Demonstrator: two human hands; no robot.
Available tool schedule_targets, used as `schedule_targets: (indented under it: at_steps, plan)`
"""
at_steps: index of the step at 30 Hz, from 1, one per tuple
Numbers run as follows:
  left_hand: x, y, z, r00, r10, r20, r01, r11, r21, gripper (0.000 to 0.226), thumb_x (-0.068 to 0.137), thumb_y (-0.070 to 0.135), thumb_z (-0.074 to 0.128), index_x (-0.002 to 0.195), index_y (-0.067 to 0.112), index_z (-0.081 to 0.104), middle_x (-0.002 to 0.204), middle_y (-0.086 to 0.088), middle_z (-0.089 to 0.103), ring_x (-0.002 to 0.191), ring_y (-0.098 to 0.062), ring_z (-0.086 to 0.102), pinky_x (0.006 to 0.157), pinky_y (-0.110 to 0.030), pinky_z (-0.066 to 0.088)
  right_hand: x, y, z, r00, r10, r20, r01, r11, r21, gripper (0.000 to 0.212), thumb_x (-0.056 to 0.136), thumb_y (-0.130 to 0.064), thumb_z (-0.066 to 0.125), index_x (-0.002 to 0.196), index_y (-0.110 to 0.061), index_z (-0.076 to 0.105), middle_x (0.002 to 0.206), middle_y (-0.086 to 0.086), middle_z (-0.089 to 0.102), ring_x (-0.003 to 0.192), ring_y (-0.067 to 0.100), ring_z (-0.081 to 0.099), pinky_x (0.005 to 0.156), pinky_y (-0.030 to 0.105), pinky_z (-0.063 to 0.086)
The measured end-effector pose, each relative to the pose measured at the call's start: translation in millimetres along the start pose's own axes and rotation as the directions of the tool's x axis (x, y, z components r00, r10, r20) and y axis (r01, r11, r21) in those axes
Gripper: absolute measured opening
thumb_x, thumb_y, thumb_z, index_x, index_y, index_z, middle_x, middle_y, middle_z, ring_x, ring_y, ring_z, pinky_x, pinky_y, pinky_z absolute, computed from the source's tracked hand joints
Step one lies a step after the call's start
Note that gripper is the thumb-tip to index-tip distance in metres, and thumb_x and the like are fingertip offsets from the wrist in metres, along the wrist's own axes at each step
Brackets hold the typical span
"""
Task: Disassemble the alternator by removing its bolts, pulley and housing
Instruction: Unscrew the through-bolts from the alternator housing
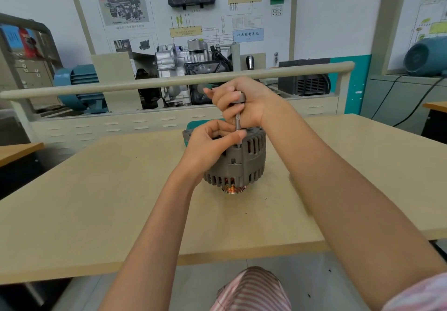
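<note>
— Holding the driver (238,117) dead upright matters most here, yes? Its tip sits on a bolt at the alternator's (238,163) upper rim, at about twelve o'clock on the housing as seen from above.

— Yes. The right hand (244,104) wraps the tool's head and shaft, fingers curled tight around it, so the push should go straight down the shaft while it turns. Any lean, I judge, and the bit rides out of the bolt head.

— And the left hand (212,141)?

— It pinches low on the shaft, thumb and fingertips right at the rim, guiding the tip. Good practice: keep it there until the thread breaks loose.

— Where does the alternator stand?

— Mid-bench (96,202), pulley (233,189) down, copper windings showing through the slots. Resting on that narrow pulley it may rock, so I would press down firmly. A green object (193,125) lies just behind it at eleven o'clock.
</note>
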State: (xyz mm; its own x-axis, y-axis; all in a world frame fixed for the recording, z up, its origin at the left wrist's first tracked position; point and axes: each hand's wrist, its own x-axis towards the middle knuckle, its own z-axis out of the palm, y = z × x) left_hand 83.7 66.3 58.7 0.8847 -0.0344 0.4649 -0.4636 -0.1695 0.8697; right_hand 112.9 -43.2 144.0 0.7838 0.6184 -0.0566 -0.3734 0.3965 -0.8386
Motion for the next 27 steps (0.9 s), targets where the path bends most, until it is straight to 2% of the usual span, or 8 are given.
schedule_targets:
  at_steps: [5,9,11,14,19,21,24,27]
  plan:
    - [-0.5,-1.8,2.3,1.0,0.028,-0.006,-0.028,1.0,0.005,0.009,0.08,0.019,0.073,0.076,0.02,0.065,0.063,0.01,0.066,0.061,-0.001,0.06,0.055,-0.012,0.044,-0.2,10.8,7.0,0.919,-0.251,-0.302,0.283,0.957,0.065,0.026,0.091,0.0,0.023,0.079,-0.01,0.043,0.041,-0.004,0.041,0.028,0.002,0.035,0.029,0.012,0.017]
    - [-0.6,-2.1,3.1,0.999,0.044,-0.016,-0.043,0.999,0.027,0.017,0.081,0.011,0.069,0.072,0.024,0.063,0.06,0.011,0.064,0.057,0.002,0.058,0.05,-0.008,0.04,7.2,20.9,11.5,0.692,-0.46,-0.556,0.538,0.843,-0.028,0.043,0.088,0.002,0.022,0.125,-0.006,0.043,0.069,0.006,0.045,0.028,0.005,0.039,0.031,0.013,0.021]
    - [-0.5,-2.0,2.1,0.999,0.037,-0.005,-0.036,0.999,0.023,0.012,0.082,0.013,0.069,0.076,0.024,0.065,0.065,0.01,0.066,0.063,0.0,0.06,0.053,-0.009,0.043,5.7,19.9,14.2,0.748,-0.424,-0.511,0.465,0.884,-0.053,0.037,0.088,0.002,0.024,0.116,-0.004,0.047,0.064,0.007,0.047,0.027,0.005,0.037,0.031,0.013,0.02]
    - [-0.7,-0.1,1.1,0.999,0.017,0.029,-0.017,1.0,0.018,0.006,0.082,0.02,0.071,0.08,0.024,0.066,0.07,0.01,0.069,0.067,0.001,0.062,0.057,-0.01,0.044,2.6,11.6,13.3,0.89,-0.291,-0.351,0.279,0.956,-0.085,0.027,0.089,0.001,0.024,0.073,-0.008,0.044,0.037,-0.001,0.041,0.027,0.004,0.033,0.032,0.013,0.017]
    - [0.6,1.8,2.7,1.0,-0.01,-0.008,0.01,1.0,0.022,0.01,0.079,0.021,0.074,0.076,0.02,0.065,0.065,0.007,0.065,0.06,0.001,0.059,0.053,-0.009,0.042,2.1,1.0,1.8,0.998,-0.051,-0.039,0.05,0.999,-0.015,0.022,0.096,-0.002,0.03,0.087,-0.005,0.049,0.042,-0.009,0.035,0.027,0.001,0.032,0.029,0.011,0.014]
    - [1.0,2.3,3.7,1.0,-0.011,-0.007,0.011,0.999,0.03,0.012,0.079,0.02,0.074,0.076,0.017,0.064,0.064,0.006,0.062,0.058,0.0,0.057,0.052,-0.009,0.042,-0.9,2.1,1.7,0.999,-0.042,-0.019,0.042,0.999,-0.002,0.021,0.097,-0.003,0.031,0.088,-0.004,0.051,0.043,-0.009,0.036,0.028,0.001,0.032,0.029,0.011,0.015]
    - [0.9,3.5,4.3,1.0,0.003,-0.001,-0.003,0.999,0.039,0.013,0.081,0.016,0.072,0.074,0.018,0.062,0.059,0.01,0.061,0.052,0.004,0.055,0.048,-0.008,0.039,-0.6,8.8,7.1,0.953,-0.196,-0.23,0.204,0.979,0.01,0.026,0.092,0.0,0.025,0.078,-0.009,0.045,0.038,-0.006,0.038,0.029,0.002,0.032,0.029,0.012,0.015]
    - [0.1,2.8,4.8,1.0,0.02,-0.008,-0.02,0.998,0.063,0.017,0.082,0.011,0.069,0.071,0.021,0.06,0.055,0.013,0.059,0.052,0.005,0.054,0.047,-0.007,0.038,3.6,21.9,13.6,0.743,-0.477,-0.469,0.47,0.871,-0.14,0.021,0.088,0.003,0.025,0.086,-0.007,0.043,0.052,0.005,0.045,0.027,0.005,0.036,0.03,0.014,0.019]
